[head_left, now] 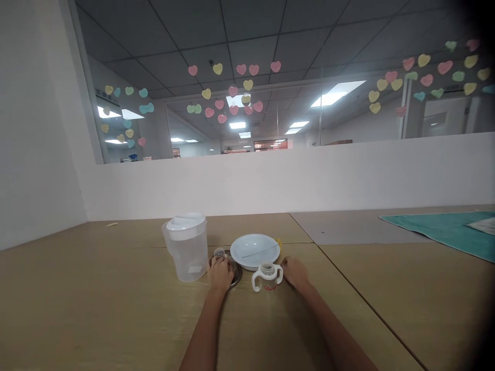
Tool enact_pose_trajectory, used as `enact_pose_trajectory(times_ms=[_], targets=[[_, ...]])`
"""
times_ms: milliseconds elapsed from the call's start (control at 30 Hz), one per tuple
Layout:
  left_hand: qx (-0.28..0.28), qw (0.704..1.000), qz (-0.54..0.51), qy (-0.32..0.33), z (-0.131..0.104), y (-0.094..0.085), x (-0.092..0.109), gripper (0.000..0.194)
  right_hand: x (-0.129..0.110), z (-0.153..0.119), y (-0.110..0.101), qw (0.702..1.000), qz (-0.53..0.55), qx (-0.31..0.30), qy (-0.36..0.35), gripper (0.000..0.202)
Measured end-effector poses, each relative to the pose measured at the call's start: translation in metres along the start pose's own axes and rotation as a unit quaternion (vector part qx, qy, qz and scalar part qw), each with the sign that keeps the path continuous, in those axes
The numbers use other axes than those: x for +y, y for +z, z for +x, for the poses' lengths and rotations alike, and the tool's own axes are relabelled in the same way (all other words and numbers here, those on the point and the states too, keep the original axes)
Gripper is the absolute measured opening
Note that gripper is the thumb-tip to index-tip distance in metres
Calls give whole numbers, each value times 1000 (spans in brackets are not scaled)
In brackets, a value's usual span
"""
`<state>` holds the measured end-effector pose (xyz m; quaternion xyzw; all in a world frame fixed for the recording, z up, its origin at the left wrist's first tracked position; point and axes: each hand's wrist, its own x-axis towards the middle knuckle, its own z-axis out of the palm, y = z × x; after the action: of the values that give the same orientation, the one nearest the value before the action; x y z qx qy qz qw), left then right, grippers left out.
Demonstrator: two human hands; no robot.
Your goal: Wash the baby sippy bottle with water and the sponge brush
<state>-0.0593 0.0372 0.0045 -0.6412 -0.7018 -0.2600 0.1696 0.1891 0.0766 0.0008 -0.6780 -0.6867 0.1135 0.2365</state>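
My left hand (221, 273) reaches over a round metal plate (236, 278) with its fingers curled. A clear domed cap (219, 252) shows right at its fingertips, and the fingers look closed on it. My right hand (295, 271) is by the right handle of a small clear bottle (268, 278) with two white handles and red print. Its fingers are bent together. What they hold, if anything, is hidden. The bottle stands upright and its neck is uncovered. Behind it is a white bowl (253, 241) with a thin stick lying in it and a yellow piece (279, 242) at its right rim.
A translucent pitcher (189, 252) with a white lid stands left of my left hand. On the far right lies a teal cloth (441, 232). Seams run across the wooden table (116, 299), with a low white wall (251, 185) behind it. A small pale scrap (112, 224) lies far left.
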Motion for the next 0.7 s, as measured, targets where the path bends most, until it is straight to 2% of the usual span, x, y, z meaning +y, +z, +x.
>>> enact_pose_trajectory(times_ms=[100,233,333,467,533,600,633,700], targets=[[-14,1000,3,-8,0,2,-1,21,0,1,-2,999,-3,32,27,29],[-17,1000,3,-3,1,0,-1,21,1,1,-3,998,-6,60,29,30],[7,1000,-9,-3,3,-7,0,18,1,1,-2,998,-6,65,26,29],[55,996,-38,-65,4,-17,2,27,2,2,-1,997,-7,66,30,30],[123,982,-110,-87,6,-20,3,30,1,1,-1,997,-7,67,29,29],[192,954,-218,-78,8,-20,4,30,0,1,-3,997,-6,68,28,28],[210,937,-273,-65,9,-19,6,29,0,0,-3,997,-6,68,27,28],[199,905,-374,-39,12,-15,10,28,-1,-1,-5,997,-6,71,26,29]])
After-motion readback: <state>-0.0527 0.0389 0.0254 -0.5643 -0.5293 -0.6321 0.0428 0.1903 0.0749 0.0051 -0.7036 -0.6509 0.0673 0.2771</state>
